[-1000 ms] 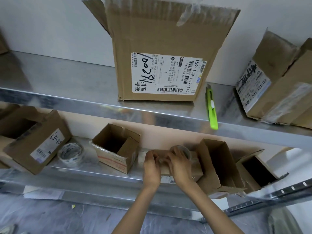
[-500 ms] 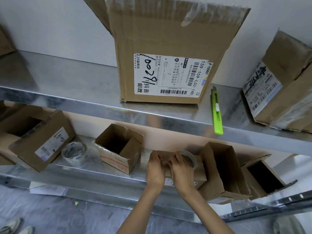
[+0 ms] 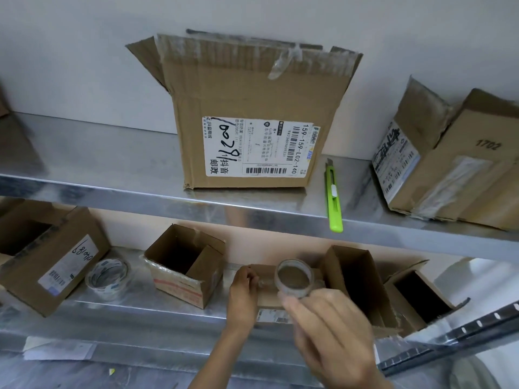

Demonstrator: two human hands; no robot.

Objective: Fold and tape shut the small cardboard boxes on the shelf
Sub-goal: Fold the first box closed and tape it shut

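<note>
Two hands now separated, right grip [image 3: 331, 332] around tape roll [image 3: 294, 279], left grip [image 3: 243, 290] on small box [image 3: 266, 297]

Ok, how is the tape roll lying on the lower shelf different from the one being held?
The shelf roll lies untouched on the lower shelf; the held roll is pinched by the right hand over the small box. The shelf roll's core shows blue print; the held roll's looks plain. Both are clear tape.

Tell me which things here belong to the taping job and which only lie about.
In the job: closed small box, held by the left hand; tape roll in the right hand; open small box, not yet folded.
Lying about: green knife, large labelled box, spare tape roll.
</note>
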